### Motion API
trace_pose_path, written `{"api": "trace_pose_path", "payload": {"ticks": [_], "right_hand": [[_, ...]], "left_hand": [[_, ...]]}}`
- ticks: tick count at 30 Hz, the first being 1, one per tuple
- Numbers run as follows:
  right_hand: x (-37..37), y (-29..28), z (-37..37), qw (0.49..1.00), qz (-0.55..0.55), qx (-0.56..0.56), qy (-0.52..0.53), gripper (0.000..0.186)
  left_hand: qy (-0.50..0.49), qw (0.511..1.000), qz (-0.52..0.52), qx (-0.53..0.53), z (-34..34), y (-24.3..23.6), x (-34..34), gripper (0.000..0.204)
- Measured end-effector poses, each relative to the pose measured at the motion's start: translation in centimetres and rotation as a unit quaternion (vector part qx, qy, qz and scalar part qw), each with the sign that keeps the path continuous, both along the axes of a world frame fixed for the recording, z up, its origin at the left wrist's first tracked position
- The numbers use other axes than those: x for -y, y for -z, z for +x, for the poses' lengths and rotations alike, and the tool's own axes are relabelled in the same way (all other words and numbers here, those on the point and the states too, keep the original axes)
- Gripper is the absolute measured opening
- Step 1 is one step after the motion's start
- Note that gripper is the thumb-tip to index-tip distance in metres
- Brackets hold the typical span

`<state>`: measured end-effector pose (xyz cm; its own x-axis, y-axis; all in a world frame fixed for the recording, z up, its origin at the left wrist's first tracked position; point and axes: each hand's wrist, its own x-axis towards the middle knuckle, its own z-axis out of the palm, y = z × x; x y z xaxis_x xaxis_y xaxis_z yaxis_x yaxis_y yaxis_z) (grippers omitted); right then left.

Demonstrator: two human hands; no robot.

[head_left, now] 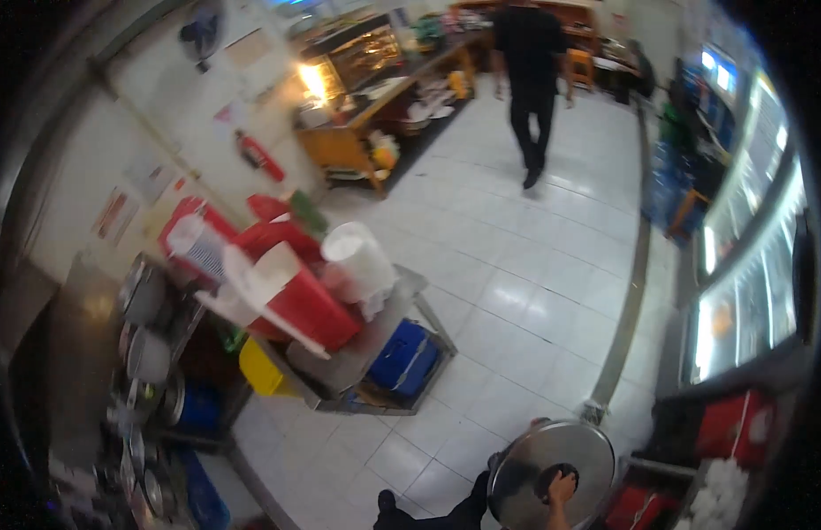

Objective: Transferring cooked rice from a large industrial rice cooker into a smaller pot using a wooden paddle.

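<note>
Metal lid (534, 455), right hand (561, 488) curled over its centre, left hand's state unclear, has a loaded cart (344, 364) standing well leftward.

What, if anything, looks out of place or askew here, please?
The red containers on the metal cart look untidy, heaped at differing angles. I see no clear spill on the white tiled floor.

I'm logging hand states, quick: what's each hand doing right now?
Left hand: cannot be told.
Right hand: closed on the round metal lid near its middle.
</note>
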<state>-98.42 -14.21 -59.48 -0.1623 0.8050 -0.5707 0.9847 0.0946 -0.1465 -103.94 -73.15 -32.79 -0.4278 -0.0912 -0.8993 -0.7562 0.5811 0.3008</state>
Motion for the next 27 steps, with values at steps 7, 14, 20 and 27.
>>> {"api": "trace_pose_path", "payload": {"ticks": [7,14,20,27], "right_hand": [[0.9,-5.4,-0.8,0.95,-0.059,-0.215,-0.219,0.056],[12.1,-8.6,-15.0,0.884,0.023,-0.299,-0.359,0.05],[31.4,-9.0,-23.9,0.823,-0.043,-0.314,-0.471,0.046],[50.1,-0.2,-24.5,0.797,-0.218,-0.237,-0.511,0.041]], "left_hand": [[0.213,0.977,-0.027,-0.018,5.7,5.4,6.4,0.035],[0.002,1.0,0.012,-0.005,9.6,10.2,14.0,0.03],[0.039,0.993,-0.056,-0.097,10.2,19.7,26.7,0.035],[-0.112,0.962,-0.142,-0.204,10.7,19.9,39.7,0.048]]}}
